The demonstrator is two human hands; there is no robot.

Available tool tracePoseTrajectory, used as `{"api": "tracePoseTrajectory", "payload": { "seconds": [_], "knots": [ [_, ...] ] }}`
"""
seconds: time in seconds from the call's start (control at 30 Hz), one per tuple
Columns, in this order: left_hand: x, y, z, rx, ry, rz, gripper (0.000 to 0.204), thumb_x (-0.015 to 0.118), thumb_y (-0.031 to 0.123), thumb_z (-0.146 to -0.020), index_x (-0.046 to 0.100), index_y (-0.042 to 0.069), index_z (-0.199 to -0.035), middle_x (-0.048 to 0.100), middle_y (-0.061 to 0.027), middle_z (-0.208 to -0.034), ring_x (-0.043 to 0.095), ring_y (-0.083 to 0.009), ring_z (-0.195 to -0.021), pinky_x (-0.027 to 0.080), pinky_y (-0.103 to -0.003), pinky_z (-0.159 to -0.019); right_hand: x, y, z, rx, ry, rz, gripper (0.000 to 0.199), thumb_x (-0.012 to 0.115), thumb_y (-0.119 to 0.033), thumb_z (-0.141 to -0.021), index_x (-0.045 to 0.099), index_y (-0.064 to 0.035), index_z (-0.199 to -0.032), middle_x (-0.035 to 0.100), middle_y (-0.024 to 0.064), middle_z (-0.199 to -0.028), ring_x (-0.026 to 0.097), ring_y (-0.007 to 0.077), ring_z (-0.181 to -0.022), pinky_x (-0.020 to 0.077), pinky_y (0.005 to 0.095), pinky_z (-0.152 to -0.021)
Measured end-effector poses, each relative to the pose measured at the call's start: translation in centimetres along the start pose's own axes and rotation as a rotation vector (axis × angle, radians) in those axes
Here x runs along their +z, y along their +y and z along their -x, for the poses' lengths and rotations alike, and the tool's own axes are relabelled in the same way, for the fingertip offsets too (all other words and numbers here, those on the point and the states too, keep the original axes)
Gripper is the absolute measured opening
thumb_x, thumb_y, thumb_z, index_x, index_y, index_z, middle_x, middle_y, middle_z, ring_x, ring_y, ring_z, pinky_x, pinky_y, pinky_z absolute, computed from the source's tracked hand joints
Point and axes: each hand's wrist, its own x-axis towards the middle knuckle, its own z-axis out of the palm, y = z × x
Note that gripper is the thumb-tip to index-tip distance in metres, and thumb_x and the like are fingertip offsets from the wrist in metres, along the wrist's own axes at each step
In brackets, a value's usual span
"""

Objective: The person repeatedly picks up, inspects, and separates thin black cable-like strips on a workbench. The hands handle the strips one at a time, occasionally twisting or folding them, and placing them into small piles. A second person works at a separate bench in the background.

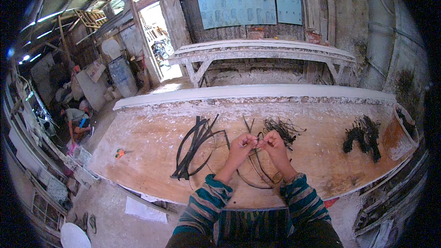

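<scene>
Orange-handled scissors [121, 152] at left of dusty wooden surface [151, 142]. Bundle of long black strips [195, 149] beside. Left hand [241, 148] and right hand [274, 146] pinched shut on thin black looped strip [257, 171] mid-surface. Dark tangled scraps [363, 137] at right.

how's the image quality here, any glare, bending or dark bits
Head view: strong fisheye bend curves the long pale wooden workbench and blackens the corners; daylight blows out the open doorway at upper left; the left hand and right hand, pinching thin dark wire, are evenly lit and fairly sharp; the shed's left side is dim.
</scene>
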Motion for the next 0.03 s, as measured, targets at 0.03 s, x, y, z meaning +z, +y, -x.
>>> {"api": "tracePoseTrajectory", "payload": {
  "seconds": [0.03],
  "knots": [
    [-0.08, -0.37, -0.11, -0.011, -0.008, 0.006, 0.015, 0.057, 0.011, -0.081, 0.057, 0.007, -0.096, 0.059, 0.0002, -0.071, 0.048, -0.0042, -0.054, 0.036, -0.018, -0.043, -0.16, 0.13, 0.0, 0.001, -0.009, 0.005, 0.014, 0.056, -0.007, -0.082, 0.044, -0.005, -0.089, 0.056, 0.0051, -0.079, 0.056, 0.0139, -0.072, 0.0439, 0.0245, -0.067]
  ]
}}
